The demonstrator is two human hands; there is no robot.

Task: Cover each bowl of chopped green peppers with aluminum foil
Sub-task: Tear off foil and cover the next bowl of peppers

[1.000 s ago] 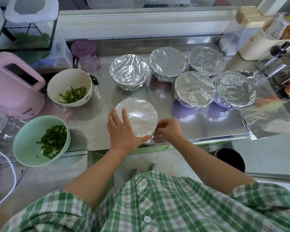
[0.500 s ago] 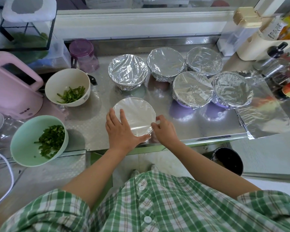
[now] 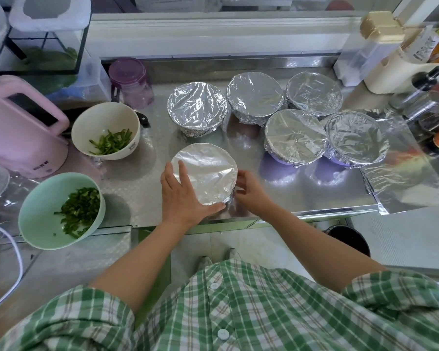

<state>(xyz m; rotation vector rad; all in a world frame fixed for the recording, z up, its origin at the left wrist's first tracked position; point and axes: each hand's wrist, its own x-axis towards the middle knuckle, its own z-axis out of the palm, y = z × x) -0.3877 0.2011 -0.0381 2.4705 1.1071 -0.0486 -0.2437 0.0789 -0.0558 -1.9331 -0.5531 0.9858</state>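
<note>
Right hand has crept round the foil-covered bowl at the counter's front, fingers pinching the foil skirt; left hand, fingers straight, presses on top. Rough crimping could tear it.

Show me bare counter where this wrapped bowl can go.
Bare counter lies between the mint bowl, the cream bowl and the wrapped bowl, and again in front of the purple-based covered bowls, up to the loose foil sheet. The back right is crowded with foil-covered bowls.
</note>
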